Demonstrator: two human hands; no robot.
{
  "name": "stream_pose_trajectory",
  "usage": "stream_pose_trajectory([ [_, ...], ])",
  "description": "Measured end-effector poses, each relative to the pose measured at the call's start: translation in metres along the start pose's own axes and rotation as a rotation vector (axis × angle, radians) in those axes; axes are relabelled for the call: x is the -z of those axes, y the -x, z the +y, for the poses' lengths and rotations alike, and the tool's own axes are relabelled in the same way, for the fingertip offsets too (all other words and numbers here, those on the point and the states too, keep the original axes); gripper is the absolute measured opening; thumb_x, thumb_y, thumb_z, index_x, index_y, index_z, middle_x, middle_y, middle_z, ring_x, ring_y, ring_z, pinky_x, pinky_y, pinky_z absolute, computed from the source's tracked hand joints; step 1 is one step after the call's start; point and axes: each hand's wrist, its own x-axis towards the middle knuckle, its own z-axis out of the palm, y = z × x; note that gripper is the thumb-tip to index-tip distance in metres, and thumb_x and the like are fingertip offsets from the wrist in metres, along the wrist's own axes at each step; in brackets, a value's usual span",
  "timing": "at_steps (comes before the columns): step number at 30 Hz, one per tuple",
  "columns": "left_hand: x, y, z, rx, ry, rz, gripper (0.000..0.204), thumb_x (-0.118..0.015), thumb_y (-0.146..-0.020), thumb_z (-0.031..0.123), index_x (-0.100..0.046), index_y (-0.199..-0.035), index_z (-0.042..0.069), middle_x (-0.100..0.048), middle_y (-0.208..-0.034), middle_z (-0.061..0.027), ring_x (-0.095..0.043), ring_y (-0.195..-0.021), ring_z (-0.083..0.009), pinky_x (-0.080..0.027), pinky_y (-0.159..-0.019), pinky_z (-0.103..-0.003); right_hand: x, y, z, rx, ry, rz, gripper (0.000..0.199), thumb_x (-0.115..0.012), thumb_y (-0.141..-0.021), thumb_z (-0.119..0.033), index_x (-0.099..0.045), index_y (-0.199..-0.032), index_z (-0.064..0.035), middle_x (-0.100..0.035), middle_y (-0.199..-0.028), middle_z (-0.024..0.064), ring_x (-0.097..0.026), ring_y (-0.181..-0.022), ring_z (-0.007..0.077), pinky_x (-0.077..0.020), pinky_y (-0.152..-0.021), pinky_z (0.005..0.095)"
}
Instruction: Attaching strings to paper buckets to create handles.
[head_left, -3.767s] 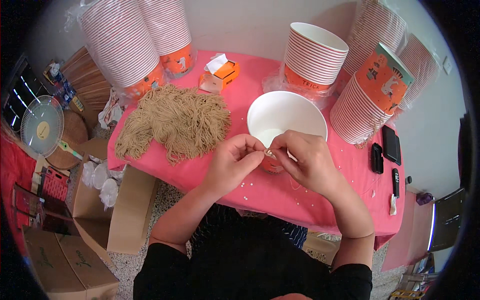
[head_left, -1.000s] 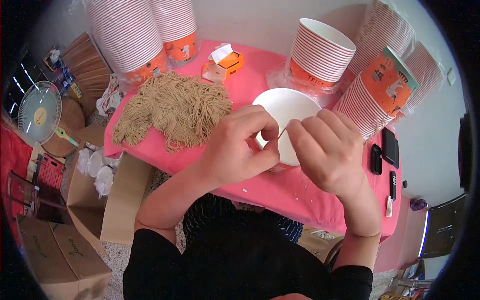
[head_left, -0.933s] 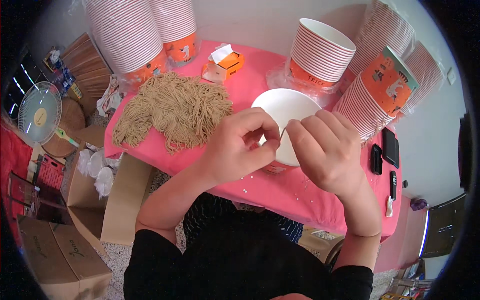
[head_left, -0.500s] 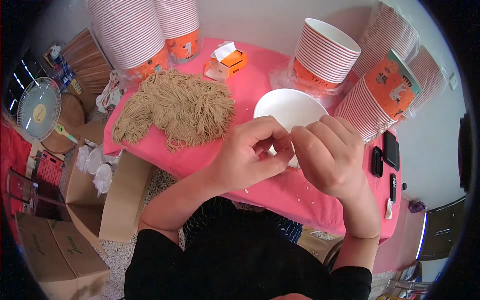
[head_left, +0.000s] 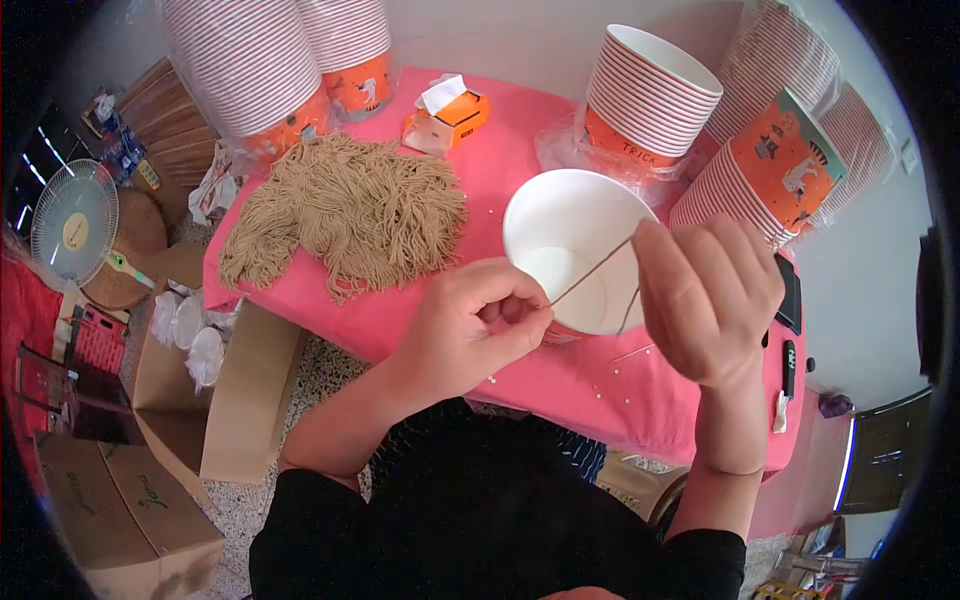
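A thin brown string [head_left: 592, 271] runs taut between my two hands, slanting up to the right. My left hand [head_left: 478, 325] pinches its lower end between thumb and fingertips. Higher up, my right hand [head_left: 708, 295] grips the other part in closed fingers, and a short loose end hangs below it. Behind and under the string stands a large white paper bucket [head_left: 575, 205], upright, its inside showing. To the left lies a big heap of tan cords [head_left: 350, 215], tangled and loose.
Stacked orange-and-white paper buckets [head_left: 655, 95] line the back and right of the pink-covered table [head_left: 540, 385]. A tissue box [head_left: 447, 118] sits behind the cords. Tiny white bits dot the front edge. An open cardboard box [head_left: 240, 400] stands on the floor at left.
My hands have moved apart, the right one going right, and the string now shows stretched between them. More of the bucket's inside has come into sight.
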Motion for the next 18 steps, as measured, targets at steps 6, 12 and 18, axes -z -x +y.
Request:
stream_pose_trajectory([
  [6, -0.006, -0.001, -0.012, -0.141, -0.183, -0.023, 0.009, -0.064, -0.075, -0.002, -0.06, -0.082, 0.003, -0.055, -0.069, -0.0049, -0.055, -0.058, -0.0124, -0.043, -0.05, -0.026, 0.012, -0.009, 0.027, -0.067, 0.034, -0.006, 0.024, -0.067, -0.065, 0.007, -0.061, -0.088, 0.004, -0.058, -0.071, 0.0125, -0.056, -0.059, 0.0268, -0.0432, -0.052, 0.0338],
  [12, -0.002, -0.006, -0.005, -0.181, -0.366, 0.066, 0.013, -0.063, -0.074, -0.002, -0.06, -0.085, 0.004, -0.056, -0.071, -0.0072, -0.059, -0.06, -0.0228, -0.047, -0.053, -0.033, 0.009, -0.003, 0.025, -0.101, -0.049, 0.049, 0.022, -0.067, -0.067, 0.011, -0.06, -0.086, 0.0034, -0.059, -0.069, 0.0121, -0.055, -0.056, 0.0249, -0.0426, -0.051, 0.0309],
  [18, -0.026, 0.006, -0.009, -0.499, -0.379, 0.057, 0.024, -0.067, -0.074, 0.001, -0.064, -0.098, 0.003, -0.062, -0.096, -0.0102, -0.064, -0.078, -0.0234, -0.052, -0.066, -0.033, 0.006, 0.002, 0.018, -0.358, -0.186, -0.018, 0.014, -0.068, -0.073, 0.002, -0.059, -0.084, -0.0014, -0.057, -0.071, 0.0091, -0.055, -0.056, 0.0203, -0.0429, -0.05, 0.0298],
])
